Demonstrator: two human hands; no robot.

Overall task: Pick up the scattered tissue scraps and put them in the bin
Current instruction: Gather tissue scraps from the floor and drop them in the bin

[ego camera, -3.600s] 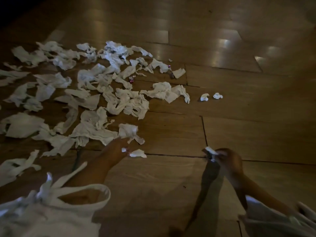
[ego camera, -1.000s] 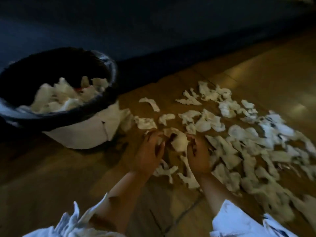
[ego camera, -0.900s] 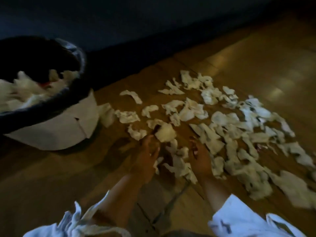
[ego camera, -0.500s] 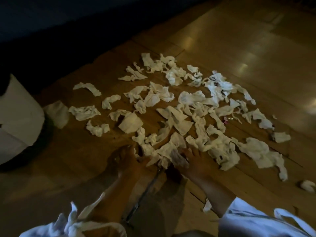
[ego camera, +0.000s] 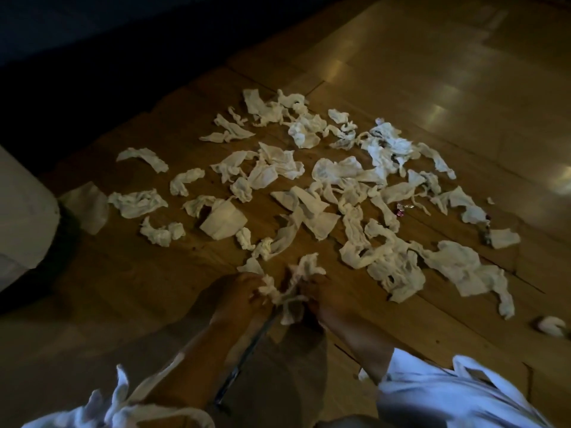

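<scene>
Several white tissue scraps [ego camera: 324,186] lie scattered over the wooden floor ahead of me. My left hand [ego camera: 236,299] and my right hand [ego camera: 321,299] are low on the floor at the near edge of the pile, close together. Between them they hold a bunched clump of tissue [ego camera: 293,288], fingers curled into it from both sides. The white side of the bin [ego camera: 21,211] shows at the left edge; its opening is out of view.
A small pink wrapper [ego camera: 401,209] lies among the scraps at the right. One stray tissue ball [ego camera: 551,325] sits at the far right edge. A dark wall or furniture runs along the top left. My white sleeves fill the bottom corners.
The view has swung right, so the bin slid almost out at the left. Both hands have drawn back toward me and gathered scraps into one clump between them.
</scene>
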